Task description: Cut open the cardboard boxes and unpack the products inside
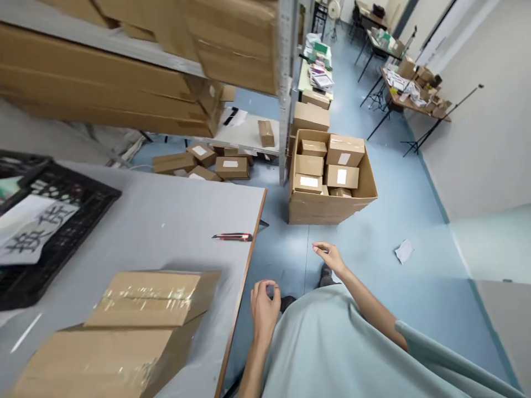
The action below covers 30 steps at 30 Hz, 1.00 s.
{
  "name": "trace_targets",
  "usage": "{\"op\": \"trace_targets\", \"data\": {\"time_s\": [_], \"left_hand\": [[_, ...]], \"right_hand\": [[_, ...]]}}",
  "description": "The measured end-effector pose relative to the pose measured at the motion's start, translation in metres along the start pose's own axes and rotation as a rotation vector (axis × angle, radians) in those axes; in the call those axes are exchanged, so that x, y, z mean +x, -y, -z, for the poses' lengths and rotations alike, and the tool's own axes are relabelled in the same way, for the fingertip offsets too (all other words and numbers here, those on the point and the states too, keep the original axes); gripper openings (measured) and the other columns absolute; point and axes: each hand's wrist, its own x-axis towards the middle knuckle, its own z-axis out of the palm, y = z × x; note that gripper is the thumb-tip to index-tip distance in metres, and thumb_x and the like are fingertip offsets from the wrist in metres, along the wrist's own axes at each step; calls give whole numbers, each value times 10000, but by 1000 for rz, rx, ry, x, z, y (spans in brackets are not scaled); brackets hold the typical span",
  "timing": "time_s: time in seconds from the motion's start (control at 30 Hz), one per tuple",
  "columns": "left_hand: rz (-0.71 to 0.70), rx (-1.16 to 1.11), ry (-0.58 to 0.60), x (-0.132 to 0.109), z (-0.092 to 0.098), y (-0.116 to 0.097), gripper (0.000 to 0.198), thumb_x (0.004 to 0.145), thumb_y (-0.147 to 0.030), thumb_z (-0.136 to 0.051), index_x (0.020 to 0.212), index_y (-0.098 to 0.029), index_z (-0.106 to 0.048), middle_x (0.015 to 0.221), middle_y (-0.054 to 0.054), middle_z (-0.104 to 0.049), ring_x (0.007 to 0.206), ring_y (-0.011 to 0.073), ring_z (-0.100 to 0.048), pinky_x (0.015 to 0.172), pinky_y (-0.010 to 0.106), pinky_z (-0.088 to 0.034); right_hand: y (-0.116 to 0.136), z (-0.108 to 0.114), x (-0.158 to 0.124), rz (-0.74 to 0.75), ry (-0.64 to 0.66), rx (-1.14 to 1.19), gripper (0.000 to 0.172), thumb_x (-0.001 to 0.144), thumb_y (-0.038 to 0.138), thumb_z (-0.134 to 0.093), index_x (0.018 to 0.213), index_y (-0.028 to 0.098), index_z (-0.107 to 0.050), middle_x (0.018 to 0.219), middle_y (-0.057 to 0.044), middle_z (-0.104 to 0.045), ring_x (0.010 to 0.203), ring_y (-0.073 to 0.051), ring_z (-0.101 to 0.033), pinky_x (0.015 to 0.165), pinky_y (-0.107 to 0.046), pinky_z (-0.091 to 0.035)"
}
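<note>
From my remote view, I hold my left hand [264, 310] loosely curled, empty, beside the table [186, 204], a cutter [232, 237] ahead-left. My right hand [330, 256], half-open and empty, has a packed carton [327, 212] ahead.

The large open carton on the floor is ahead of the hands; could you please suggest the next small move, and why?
I would probably move the right hand toward the open carton: it looks nearer than the left hand, both appear empty, and the smaller boxes inside are uncovered.
</note>
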Motion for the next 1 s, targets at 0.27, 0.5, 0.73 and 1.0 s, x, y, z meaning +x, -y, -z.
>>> {"op": "trace_targets", "data": {"time_s": [0.27, 0.5, 0.73, 1.0], "left_hand": [[-182, 55, 292, 19, -201, -117, 116, 919, -322, -549, 863, -286, -643, 1033, 93, -766, 978, 306, -722, 889, 468, -635], [-242, 15, 595, 18, -389, -257, 189, 974, -408, -560, 903, -278, -678, 998, 83, -751, 1015, 288, -732, 931, 448, -634], [-273, -5, 702, 58, -519, -340, 95, 932, -284, -561, 879, -272, -639, 1038, 66, -755, 1024, 251, -729, 896, 386, -624], [-88, -127, 770, 163, -702, -448, 110, 974, -325, -532, 902, -259, -583, 1107, 75, -757, 1043, 243, -748, 829, 351, -611]], "right_hand": [[-49, 186, 8, -14, -181, 140, 416, 847, 633, -853, 1070, 283, -878, 1193, -122, -857, 1150, -350, -796, 1003, -513, -654], [-59, 369, 32, -24, -440, 193, 370, 914, 589, -822, 1141, 301, -865, 1234, -117, -836, 1159, -337, -775, 1034, -508, -643], [-57, 488, 114, -50, -505, 229, 398, 950, 592, -807, 1217, 299, -845, 1282, -124, -825, 1200, -331, -764, 1057, -496, -634], [-44, 675, 235, -187, -609, 151, 457, 915, 628, -822, 1214, 281, -827, 1329, -153, -820, 1229, -350, -761, 1046, -522, -651]]}}
